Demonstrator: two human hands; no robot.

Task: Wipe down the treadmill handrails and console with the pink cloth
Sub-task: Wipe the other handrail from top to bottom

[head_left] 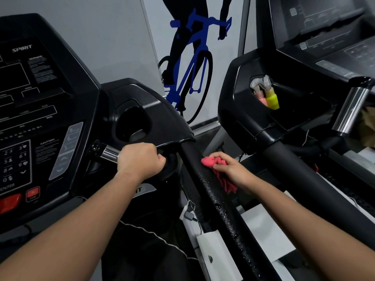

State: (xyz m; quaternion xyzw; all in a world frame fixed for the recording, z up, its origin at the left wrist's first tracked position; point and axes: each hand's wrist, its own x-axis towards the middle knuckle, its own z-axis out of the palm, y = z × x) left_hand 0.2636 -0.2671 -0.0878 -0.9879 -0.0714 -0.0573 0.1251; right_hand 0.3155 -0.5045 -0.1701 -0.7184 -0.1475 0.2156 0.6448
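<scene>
Leftmost, the console [30, 98] shows its keypad. The left hand [140, 161] is curled round the chrome grip bar [107, 153]. Just beside it, the right hand [229, 169] pinches the bunched pink cloth [210, 161] against the wet black handrail [215, 199]. Two spray bottles [267, 94] stand farther right.

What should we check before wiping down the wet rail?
1. Pink cloth gripped in right hand: ok.
2. Cloth touching the handrail: ok.
3. Handrail dry below the cloth: not ok, droplets remain.
4. Left hand steady on the grip bar: ok.
5. Console already clean: cannot tell.
</scene>
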